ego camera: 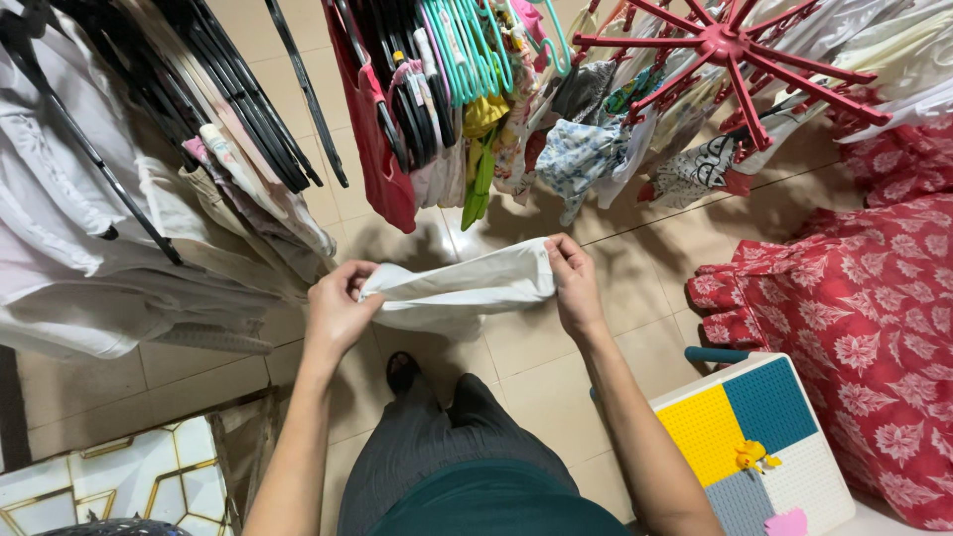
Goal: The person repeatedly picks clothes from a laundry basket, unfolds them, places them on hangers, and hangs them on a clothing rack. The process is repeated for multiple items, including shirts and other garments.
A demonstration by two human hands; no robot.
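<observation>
Both hands closed on one item: left hand pinches the left end of a white cloth, right hand pinches its upper right corner, thumb in front, fingers behind; each grip is narrow and holding fabric. Cloth: stretched roughly level between the hands at chest front, at the frame's centre, held in the air above the tiled floor, its lower edge sagging in loose folds; not on any hanger or peg. Progress, as judged: the piece is in hand and pulled out along its top edge, but it is neither folded flat nor hung; the slack below is uneven. At 12 o'clock from the cloth: a red garment and a bunch of black and teal hangers on a rail. At 1 o'clock: a red round peg hanger with small patterned pieces clipped beneath. At 10 o'clock: white shirts on black hangers. At 3 o'clock, well apart: a red flowered fabric. At 4 o'clock: a small table with yellow, teal, grey and white quarters, a little yellow toy on it. At 6 o'clock: the person's dark trousers and one foot.
</observation>
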